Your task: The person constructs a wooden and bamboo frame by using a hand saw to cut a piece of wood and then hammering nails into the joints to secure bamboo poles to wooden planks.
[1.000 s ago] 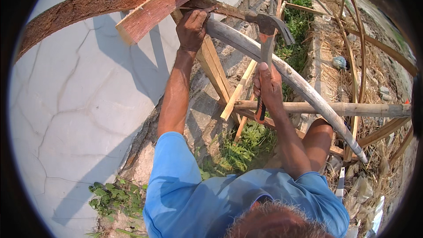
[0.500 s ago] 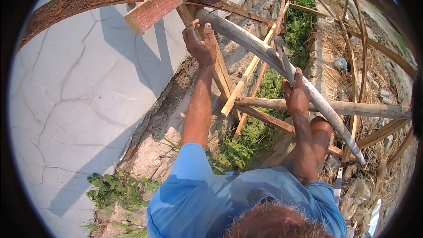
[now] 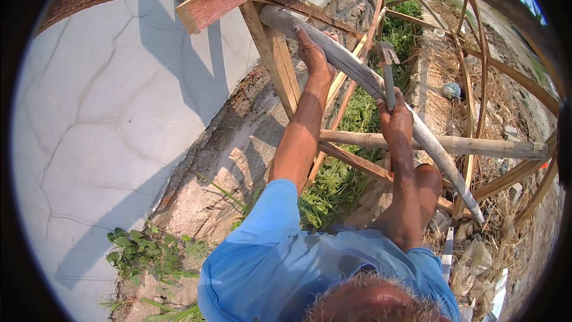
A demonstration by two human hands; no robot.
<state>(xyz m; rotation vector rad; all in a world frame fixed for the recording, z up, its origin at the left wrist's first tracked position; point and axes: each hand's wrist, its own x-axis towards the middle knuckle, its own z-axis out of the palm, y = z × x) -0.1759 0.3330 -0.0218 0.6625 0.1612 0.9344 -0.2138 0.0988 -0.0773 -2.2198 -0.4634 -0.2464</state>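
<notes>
One change: left hand (image 3: 315, 56), spread earlier, now cups the weathered grey round pole (image 3: 356, 67), apparently supporting it; right hand (image 3: 397, 122) clasps the grey-shafted claw hammer (image 3: 388, 77).

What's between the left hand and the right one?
In the head view, a stretch of grey pole spans between the left hand and right hand; the hammer overlaps it near the latter.

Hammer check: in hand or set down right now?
In hand: the right hand grips the hammer by its handle, and the metal head sticks out past the fingers.
</notes>
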